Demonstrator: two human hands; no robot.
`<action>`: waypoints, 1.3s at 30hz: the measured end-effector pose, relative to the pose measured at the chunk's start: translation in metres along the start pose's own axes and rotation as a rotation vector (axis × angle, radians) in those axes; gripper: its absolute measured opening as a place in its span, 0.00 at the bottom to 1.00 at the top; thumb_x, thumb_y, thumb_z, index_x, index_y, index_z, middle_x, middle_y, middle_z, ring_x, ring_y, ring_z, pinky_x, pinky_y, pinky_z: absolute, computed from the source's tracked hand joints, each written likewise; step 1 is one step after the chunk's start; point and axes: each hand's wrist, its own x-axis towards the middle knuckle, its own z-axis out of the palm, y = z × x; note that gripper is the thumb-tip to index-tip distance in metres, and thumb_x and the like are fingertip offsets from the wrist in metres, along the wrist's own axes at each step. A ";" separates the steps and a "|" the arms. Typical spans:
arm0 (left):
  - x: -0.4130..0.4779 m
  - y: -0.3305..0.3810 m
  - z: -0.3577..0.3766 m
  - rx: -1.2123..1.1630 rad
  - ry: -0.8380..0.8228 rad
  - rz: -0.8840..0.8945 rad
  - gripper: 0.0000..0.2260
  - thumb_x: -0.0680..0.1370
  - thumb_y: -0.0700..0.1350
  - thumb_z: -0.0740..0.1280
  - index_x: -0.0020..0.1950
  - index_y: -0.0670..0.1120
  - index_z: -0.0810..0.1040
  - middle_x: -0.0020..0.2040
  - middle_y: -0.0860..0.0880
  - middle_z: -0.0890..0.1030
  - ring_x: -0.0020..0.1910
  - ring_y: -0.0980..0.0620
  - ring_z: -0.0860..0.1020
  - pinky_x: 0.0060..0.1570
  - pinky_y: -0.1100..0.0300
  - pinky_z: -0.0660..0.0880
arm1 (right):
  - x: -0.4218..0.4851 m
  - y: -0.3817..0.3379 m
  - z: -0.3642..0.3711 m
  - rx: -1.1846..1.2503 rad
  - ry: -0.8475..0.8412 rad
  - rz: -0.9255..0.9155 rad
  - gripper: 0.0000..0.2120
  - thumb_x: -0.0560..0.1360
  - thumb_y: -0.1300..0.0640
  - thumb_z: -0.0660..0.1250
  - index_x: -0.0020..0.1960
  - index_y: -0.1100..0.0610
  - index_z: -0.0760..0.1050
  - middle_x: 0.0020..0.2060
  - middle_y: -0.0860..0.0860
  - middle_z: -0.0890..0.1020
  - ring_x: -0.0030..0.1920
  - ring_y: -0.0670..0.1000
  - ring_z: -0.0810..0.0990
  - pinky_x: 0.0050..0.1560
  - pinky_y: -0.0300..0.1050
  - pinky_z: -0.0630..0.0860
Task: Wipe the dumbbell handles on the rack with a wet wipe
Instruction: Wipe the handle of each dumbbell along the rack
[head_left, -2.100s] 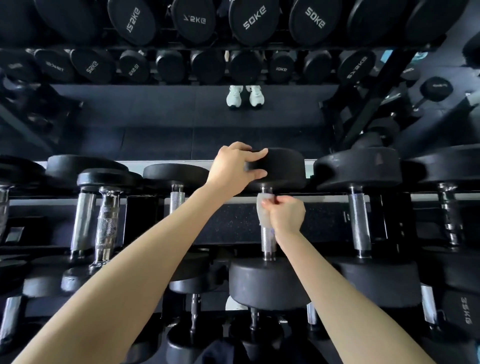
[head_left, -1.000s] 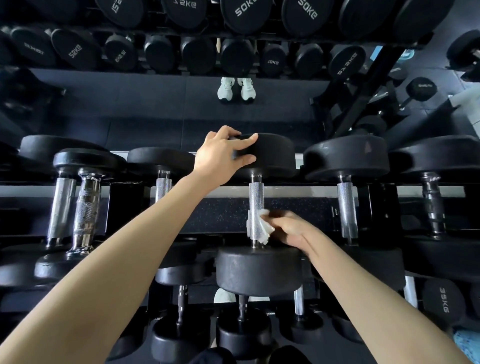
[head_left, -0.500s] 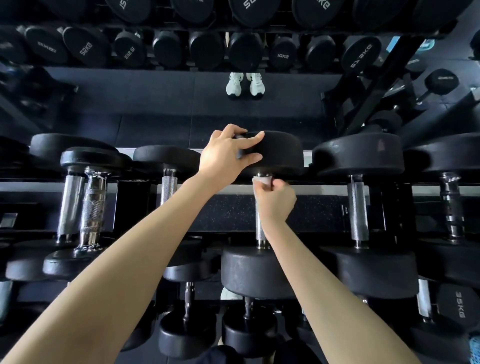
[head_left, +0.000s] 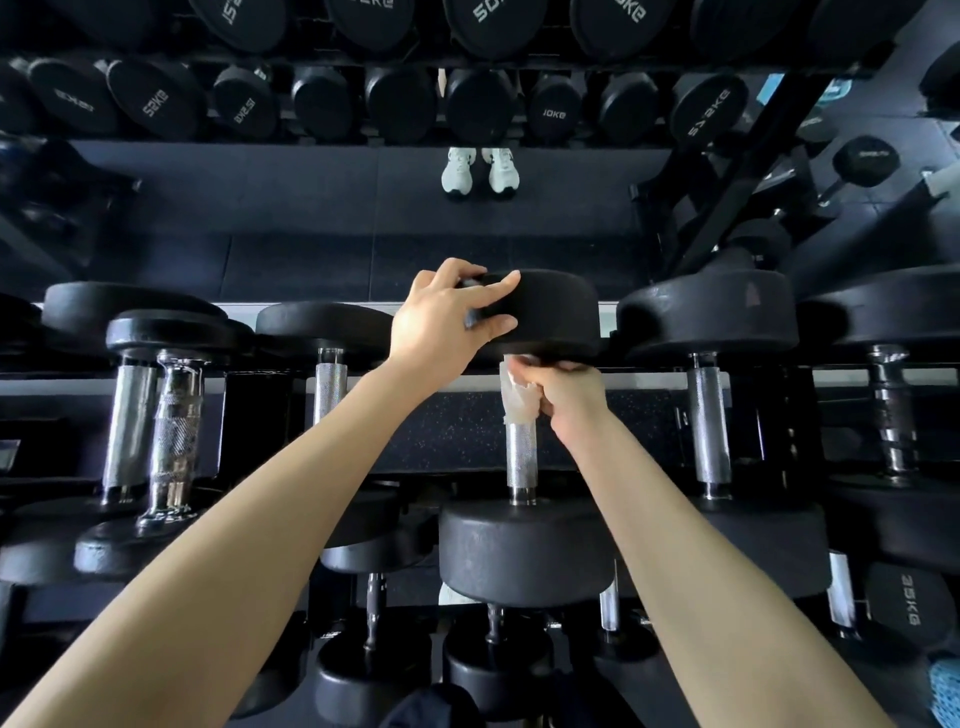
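A black dumbbell lies on the rack in the middle of the head view, its knurled chrome handle (head_left: 521, 457) running away from me. My left hand (head_left: 441, 322) grips the rim of its far head (head_left: 556, 312). My right hand (head_left: 569, 392) is curled round the top of the handle with a white wet wipe (head_left: 517, 397) wrapped between palm and metal. The lower half of the handle is bare, down to the near head (head_left: 524, 551).
More dumbbells sit on the rack to both sides, with chrome handles at left (head_left: 174, 431) and right (head_left: 709, 421). A mirror behind the rack shows rows of dumbbells and white shoes (head_left: 480, 171). Lower tiers hold further weights (head_left: 906, 605).
My right hand slid the wipe down the handle to the near head, then back up to just under the far head. My left hand kept its grip on the far head.
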 end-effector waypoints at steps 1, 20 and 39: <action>0.000 0.000 0.000 -0.005 0.006 0.002 0.19 0.77 0.56 0.64 0.68 0.64 0.69 0.66 0.56 0.69 0.64 0.52 0.65 0.43 0.60 0.68 | 0.001 -0.002 -0.006 0.051 -0.034 0.042 0.14 0.64 0.60 0.78 0.46 0.61 0.79 0.39 0.52 0.83 0.38 0.48 0.81 0.40 0.44 0.78; 0.001 -0.004 -0.002 0.006 0.023 0.034 0.19 0.76 0.58 0.64 0.67 0.63 0.70 0.65 0.57 0.71 0.61 0.51 0.67 0.47 0.59 0.69 | -0.029 0.046 -0.049 -0.735 -0.270 -0.127 0.20 0.64 0.55 0.78 0.28 0.61 0.68 0.28 0.55 0.69 0.32 0.51 0.69 0.36 0.45 0.63; -0.078 0.025 0.056 -0.504 0.037 -0.522 0.12 0.80 0.45 0.60 0.47 0.40 0.81 0.32 0.53 0.78 0.32 0.57 0.73 0.29 0.71 0.65 | -0.076 0.030 -0.011 -0.355 -0.170 -0.295 0.19 0.80 0.65 0.55 0.70 0.57 0.67 0.61 0.56 0.77 0.51 0.48 0.79 0.49 0.32 0.74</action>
